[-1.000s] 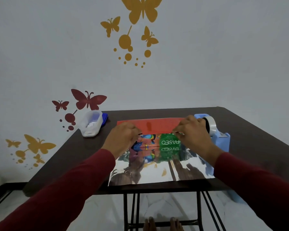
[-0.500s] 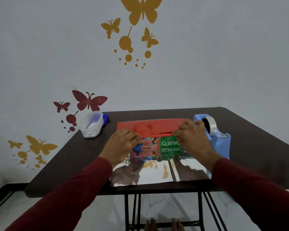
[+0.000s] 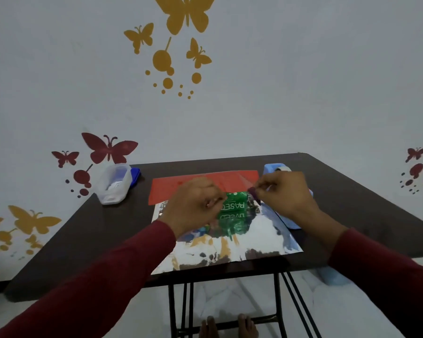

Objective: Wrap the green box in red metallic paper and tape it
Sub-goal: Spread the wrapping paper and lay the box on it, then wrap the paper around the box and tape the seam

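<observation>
The green box (image 3: 233, 202) lies on the silver, mirror-like inner side of the wrapping paper (image 3: 230, 247) in the middle of the dark table (image 3: 103, 230). The paper's far part is folded toward me over the box, its red side (image 3: 176, 186) facing up. My left hand (image 3: 193, 206) has its fingers curled on the red flap's near edge at the box's left. My right hand (image 3: 283, 193) pinches that edge at the box's right, lifting a small corner. Most of the box's left part is hidden behind my left hand.
A blue tape dispenser (image 3: 274, 168) with a white roll stands behind and under my right hand. A clear plastic container (image 3: 114, 184) with a blue lid beside it sits at the table's far left. The paper's near edge overhangs the table front. Feet show below.
Both hands have drawn the red flap's edge toward me over the box. My right hand has risen slightly and now pinches up a small corner of the paper.
</observation>
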